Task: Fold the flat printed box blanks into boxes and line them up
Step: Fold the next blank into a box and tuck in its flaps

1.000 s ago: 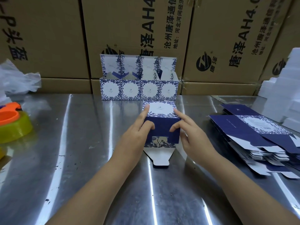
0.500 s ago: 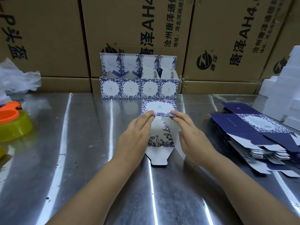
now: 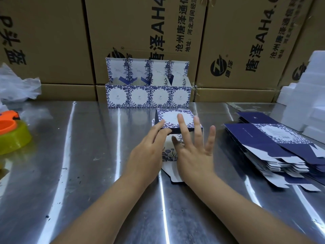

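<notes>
On the shiny steel tabletop (image 3: 70, 173), just before four folded floral boxes (image 3: 148, 95) at its far edge, the blue-and-white cardboard box blank (image 3: 173, 118) rises from flat, pinched by the left hand (image 3: 147, 155), while the right hand (image 3: 193, 152) has lifted off, spread and empty: probably shaping box five.

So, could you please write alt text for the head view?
The left hand holds a half-folded box blank on a steel table while the right hand hovers open above it. Four folded boxes stand in a row behind; flat blanks are stacked at right.
</notes>
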